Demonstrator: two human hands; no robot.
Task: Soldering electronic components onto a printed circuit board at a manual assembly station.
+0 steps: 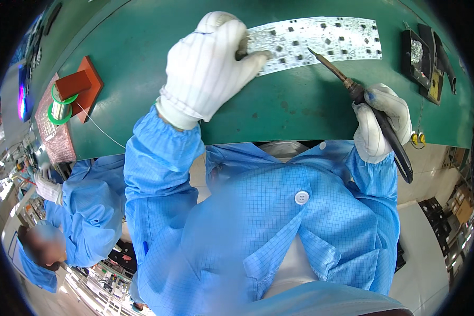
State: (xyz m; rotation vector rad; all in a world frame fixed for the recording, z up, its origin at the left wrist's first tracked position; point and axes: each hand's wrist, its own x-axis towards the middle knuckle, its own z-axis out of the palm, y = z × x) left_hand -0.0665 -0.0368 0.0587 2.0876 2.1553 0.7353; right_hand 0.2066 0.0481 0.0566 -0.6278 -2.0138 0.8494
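A long white circuit board (321,41) with rows of small black parts lies on the green bench mat. My left hand (208,66), in a white striped glove, grips its left end, the thumb on top near the edge. The fingers behind that end are partly hidden. In my gloved right hand (380,118) is a soldering iron (383,124) with a black handle, held like a pen. Its tip points up and left and appears over the middle of the board; I cannot tell whether it touches.
On the left, a solder wire spool (61,112) with green rims sits by a red-brown stand (88,87), beside pink bubble wrap (60,139). An iron holder (433,63) with a black tray stands at the right. A co-worker in blue (89,210) is at the left.
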